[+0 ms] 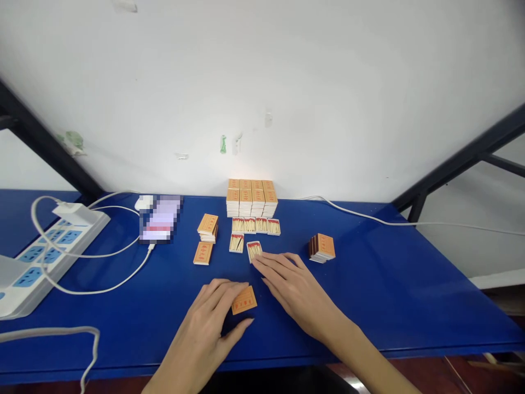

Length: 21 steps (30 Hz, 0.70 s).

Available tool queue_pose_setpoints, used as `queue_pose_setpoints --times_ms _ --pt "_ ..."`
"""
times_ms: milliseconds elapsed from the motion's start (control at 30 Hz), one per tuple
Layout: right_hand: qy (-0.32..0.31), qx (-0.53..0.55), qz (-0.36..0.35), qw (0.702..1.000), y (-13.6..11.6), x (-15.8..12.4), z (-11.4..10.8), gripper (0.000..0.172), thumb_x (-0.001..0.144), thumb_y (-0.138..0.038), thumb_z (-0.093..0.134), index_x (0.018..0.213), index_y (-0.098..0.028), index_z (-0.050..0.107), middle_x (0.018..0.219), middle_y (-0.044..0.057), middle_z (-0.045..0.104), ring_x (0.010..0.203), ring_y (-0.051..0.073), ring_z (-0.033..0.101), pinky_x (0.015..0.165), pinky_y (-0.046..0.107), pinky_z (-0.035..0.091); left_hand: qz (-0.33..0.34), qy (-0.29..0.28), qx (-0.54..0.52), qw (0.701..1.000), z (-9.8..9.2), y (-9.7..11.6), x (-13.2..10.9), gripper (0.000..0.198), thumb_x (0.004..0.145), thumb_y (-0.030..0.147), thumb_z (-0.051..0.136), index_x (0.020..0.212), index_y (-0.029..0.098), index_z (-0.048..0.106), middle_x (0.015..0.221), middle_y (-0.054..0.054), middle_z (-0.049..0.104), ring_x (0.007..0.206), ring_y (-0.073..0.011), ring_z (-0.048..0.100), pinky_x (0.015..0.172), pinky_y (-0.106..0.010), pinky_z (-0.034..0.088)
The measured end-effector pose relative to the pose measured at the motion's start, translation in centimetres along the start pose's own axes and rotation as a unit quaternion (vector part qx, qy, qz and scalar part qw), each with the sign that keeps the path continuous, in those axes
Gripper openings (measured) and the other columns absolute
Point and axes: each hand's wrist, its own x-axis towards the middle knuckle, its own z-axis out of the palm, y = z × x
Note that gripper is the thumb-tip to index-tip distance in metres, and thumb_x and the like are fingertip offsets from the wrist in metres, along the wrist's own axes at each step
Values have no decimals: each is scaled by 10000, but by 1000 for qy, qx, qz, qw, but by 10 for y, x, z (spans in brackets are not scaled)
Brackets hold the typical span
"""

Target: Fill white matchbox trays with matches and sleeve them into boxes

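Observation:
An orange matchbox sleeve (245, 300) with red print lies on the table between the curved fingers and thumb of my left hand (211, 320). The fingers reach its upper left edge, while the thumb stays apart below it. My right hand (295, 287) has its fingers stretched out, with the fingertips at the lower edge of a white inner tray (255, 250) of red-tipped matches. To its left sits another match tray (237, 242). A row of filled trays (255, 225) stands behind, against a stacked block of closed matchboxes (251, 198).
Orange sleeves form a small stack (208, 227) at left, with a single one (203, 253) before it. Another stack (322, 247) stands right. A blurred phone (162, 219), white cables and a power strip (53, 246) occupy the left of the blue table (389, 284).

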Motion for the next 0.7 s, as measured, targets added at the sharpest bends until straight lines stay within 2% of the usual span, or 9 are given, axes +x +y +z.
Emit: queue_pose_setpoints --times_ms 133,233,367,467,567,700 --pt "35 42 24 998 0 -19 -17 386 1138 -111 528 1491 -194 658 1390 73 806 1342 262 709 1077 494 568 -5 -19 -21 1000 7 1 4 456 1068 225 730 1483 341 582 1339 -63 727 1232 -295 707 1063 -488 606" --pt "91 49 87 991 -4 -23 -20 296 1139 -151 548 1369 -213 724 1273 55 833 1233 253 735 1046 452 589 -12 -34 -36 999 8 2 5 451 1101 216 676 1514 362 570 1343 -57 720 1224 -282 707 1091 -499 589" --pt "149 8 213 966 -16 -12 -1 243 1118 -246 606 1294 -145 740 1117 127 782 1003 280 716 901 466 630 -24 -46 -51 997 6 2 7 482 1118 226 651 1555 403 548 1382 -37 707 1265 -263 693 1145 -497 565" --pt "155 -20 283 946 -27 2 20 387 1083 -380 675 1340 -94 717 1096 177 723 972 332 687 796 503 635 -38 -35 -62 997 2 2 7 458 1119 268 657 1545 405 558 1380 -39 707 1262 -265 696 1106 -475 594" --pt "141 -30 295 945 -33 11 32 360 1094 -357 637 1351 -117 713 1090 177 704 966 334 676 786 508 631 -56 -26 -77 995 -1 2 7 429 1123 278 644 1530 406 594 1353 -40 723 1240 -267 711 1075 -454 617" --pt "125 -12 264 956 -33 7 30 274 1093 -199 590 1332 -172 722 1101 150 722 946 299 685 802 480 636 -87 -6 -112 990 -4 3 5 329 1106 353 676 1432 398 680 1314 -28 758 1206 -274 742 988 -407 660"
